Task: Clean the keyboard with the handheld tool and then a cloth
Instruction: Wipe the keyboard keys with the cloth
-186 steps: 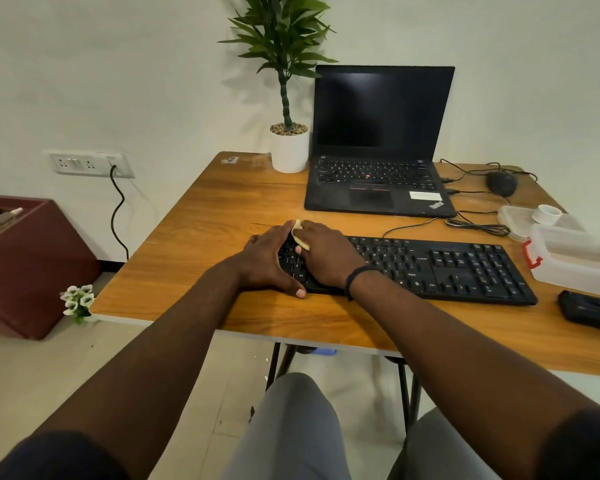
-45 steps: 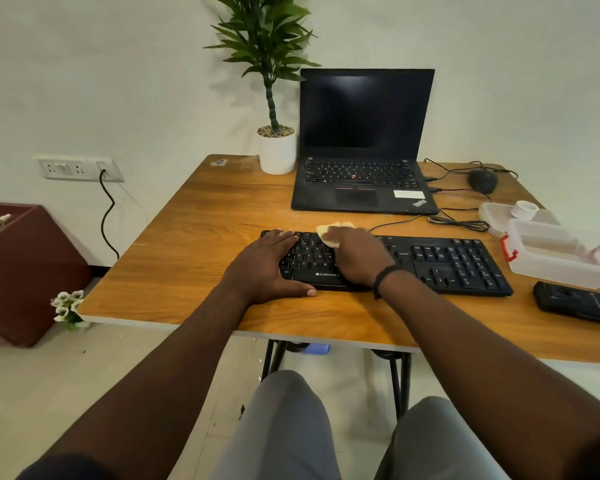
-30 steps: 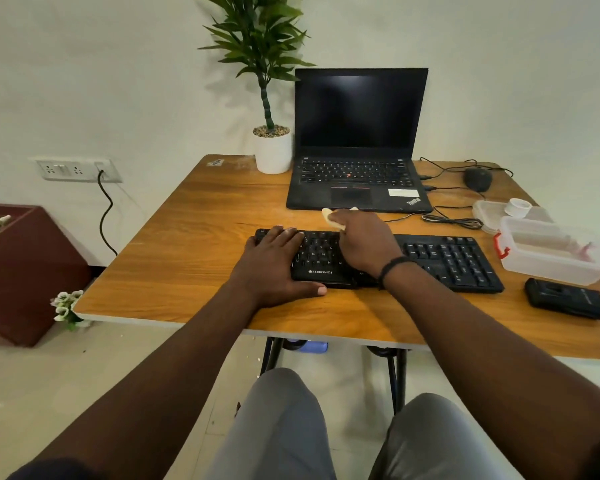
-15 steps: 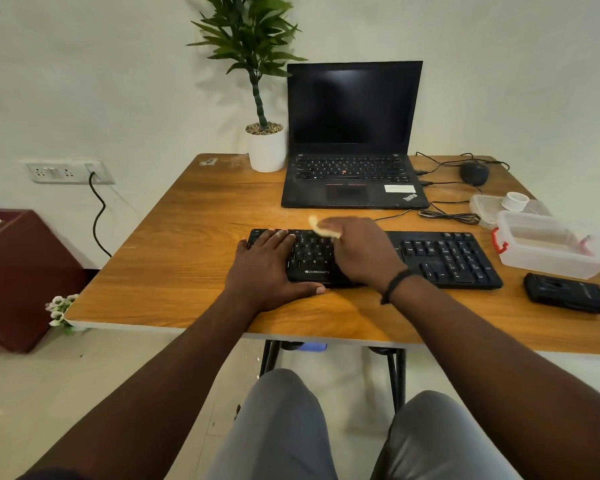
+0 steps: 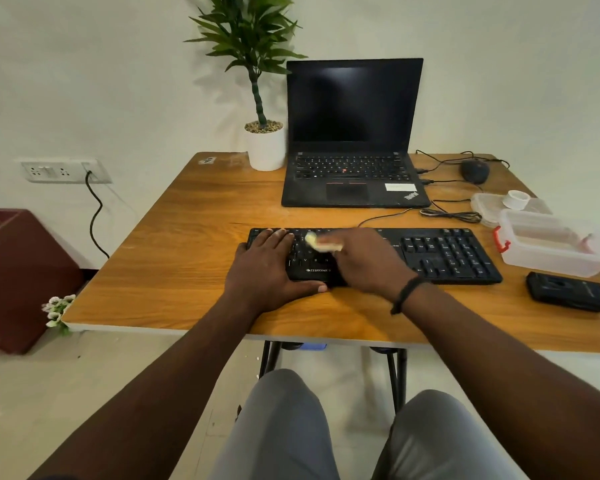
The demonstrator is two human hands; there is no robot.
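Head view: right hand (image 5: pixel 364 263) curled over a small pale-yellow cloth (image 5: pixel 317 242), blurred, pressed on the black keyboard (image 5: pixel 444 252) mid-left keys. Left hand (image 5: pixel 265 268) flat, fingers straight across the keyboard's left end, thumb on its near edge. Keyboard lies flat on the wooden counter (image 5: pixel 187 251), before the laptop (image 5: pixel 352 133).

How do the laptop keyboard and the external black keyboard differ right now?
The external keyboard is wider, with a number pad on the right end; the laptop keyboard has none. The external keyboard lies near the front edge under both hands: the left hand rests flat on it, the right hand holds a pale cloth to it. The laptop sits farther back, untouched. Both have black keys.
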